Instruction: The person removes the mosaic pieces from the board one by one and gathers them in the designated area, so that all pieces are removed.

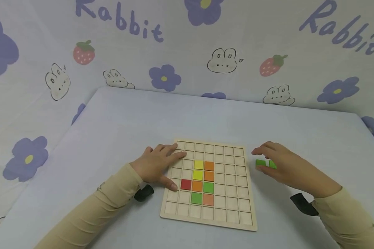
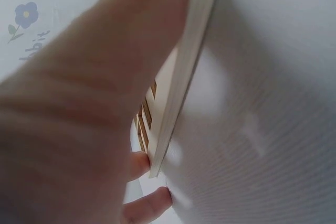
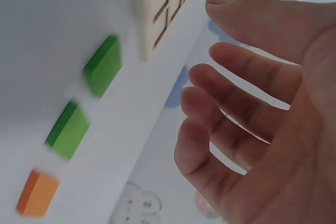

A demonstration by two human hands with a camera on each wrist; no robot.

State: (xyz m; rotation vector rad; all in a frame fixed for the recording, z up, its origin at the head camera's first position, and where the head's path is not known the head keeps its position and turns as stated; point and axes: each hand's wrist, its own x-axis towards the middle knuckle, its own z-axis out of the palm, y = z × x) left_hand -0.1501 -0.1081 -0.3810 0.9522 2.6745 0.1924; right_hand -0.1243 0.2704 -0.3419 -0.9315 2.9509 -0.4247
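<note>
A wooden grid board [image 1: 230, 204] lies on the table. Its middle cells hold two yellow tiles [image 1: 198, 164], three orange tiles [image 1: 209, 166], two green tiles [image 1: 208, 187], a red tile [image 1: 185, 184] and a salmon tile [image 1: 208, 200]. My left hand [image 1: 156, 164] rests on the board's left edge with fingers and thumb spread. Right of the board, my right hand [image 1: 282, 166] hovers over loose tiles, its fingers loosely bent around nothing. In the right wrist view, a green tile [image 3: 105, 66], a second green tile [image 3: 69, 129] and an orange tile [image 3: 38, 192] lie in a row.
A pale cloth covers the table [image 1: 137, 117]. Behind it hangs a white curtain [image 1: 187, 52] printed with flowers, rabbits and strawberries. Dark wrist devices [image 1: 144, 193] sit by both of my sleeves.
</note>
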